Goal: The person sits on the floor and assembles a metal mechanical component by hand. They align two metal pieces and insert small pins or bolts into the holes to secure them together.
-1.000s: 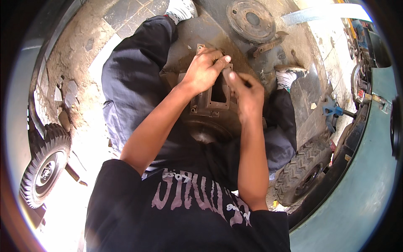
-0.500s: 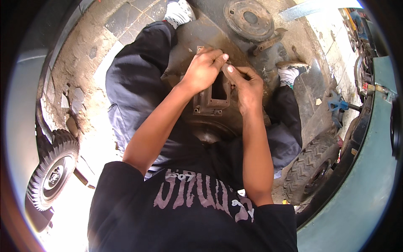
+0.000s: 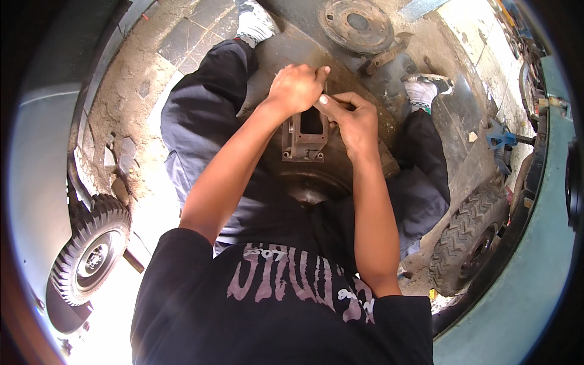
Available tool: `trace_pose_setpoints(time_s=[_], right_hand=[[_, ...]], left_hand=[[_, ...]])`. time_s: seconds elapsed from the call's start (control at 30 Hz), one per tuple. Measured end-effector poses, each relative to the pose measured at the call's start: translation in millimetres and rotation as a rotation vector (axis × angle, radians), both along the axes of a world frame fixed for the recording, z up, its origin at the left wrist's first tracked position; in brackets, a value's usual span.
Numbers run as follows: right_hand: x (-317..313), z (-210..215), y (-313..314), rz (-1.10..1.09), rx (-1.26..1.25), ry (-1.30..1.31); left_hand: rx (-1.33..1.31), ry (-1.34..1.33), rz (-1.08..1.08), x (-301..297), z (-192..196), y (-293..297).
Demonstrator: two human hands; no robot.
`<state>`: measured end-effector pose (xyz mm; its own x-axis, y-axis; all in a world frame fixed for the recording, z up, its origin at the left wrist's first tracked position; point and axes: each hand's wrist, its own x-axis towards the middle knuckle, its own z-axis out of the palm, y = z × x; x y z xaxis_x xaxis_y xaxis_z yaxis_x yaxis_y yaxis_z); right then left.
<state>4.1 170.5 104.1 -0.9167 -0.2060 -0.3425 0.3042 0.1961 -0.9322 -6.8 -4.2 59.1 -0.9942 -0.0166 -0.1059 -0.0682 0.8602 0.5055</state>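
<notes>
Hands have slid a little down the picture since a moment ago, though their grip looks unchanged. Both forearms reach forward from the lower edge. Left hand is clenched in a fist over the top of the rusty brown rectangular metal housing, which sits between the knees. Right hand pinches a thin dark tool, mostly hidden, against the housing's upper edge. Beyond lies a round rusty metal disc.

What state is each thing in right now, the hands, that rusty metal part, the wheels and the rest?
Left hand: closed in a fist over the top of the rusty bracket.
Right hand: fingers pinched beside the left hand.
Rusty bracket: lying on the round housing.
Small wheel: lying on the ground.
Round flange: flat on the floor.
</notes>
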Motion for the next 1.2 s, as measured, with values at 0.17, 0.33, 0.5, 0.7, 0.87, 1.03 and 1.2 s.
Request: trace_pose_setpoints(time_s=[0.17, 0.33, 0.5, 0.7, 0.87, 1.03, 1.2], right_hand=[[57.2, 11.1, 29.2, 0.051, 0.09, -0.085], [25.9, 3.1, 12.6, 0.002, 0.023, -0.033], [22.9, 2.0, 10.6, 0.032, 0.05, -0.015], [65.2, 7.8, 31.4, 0.017, -0.05, -0.116], [7.6, -9.2, 4.9, -0.019, -0.131, -0.007], [32.4, -5.1, 18.2, 0.079, 0.015, 0.027], [45.3, -4.7, 25.3, 0.056, -0.125, -0.022]], left_hand=[[-0.074, -0.091, 0.129, -3.1, -0.9, 10.5], [-0.257, 0.106, -0.061, -1.4, -25.4, 0.7], [-0.249, 0.098, -0.082, -3.9, -20.6, -3.4], [-0.256, 0.061, 0.019, 1.1, -11.9, 4.8], [-0.146, -0.02, 0.031, -7.9, -2.3, 4.1], [-0.198, 0.007, -0.029, 0.4, 5.1, -0.4], [-0.229, -0.003, 0.008, -5.3, -4.4, 0.1]])
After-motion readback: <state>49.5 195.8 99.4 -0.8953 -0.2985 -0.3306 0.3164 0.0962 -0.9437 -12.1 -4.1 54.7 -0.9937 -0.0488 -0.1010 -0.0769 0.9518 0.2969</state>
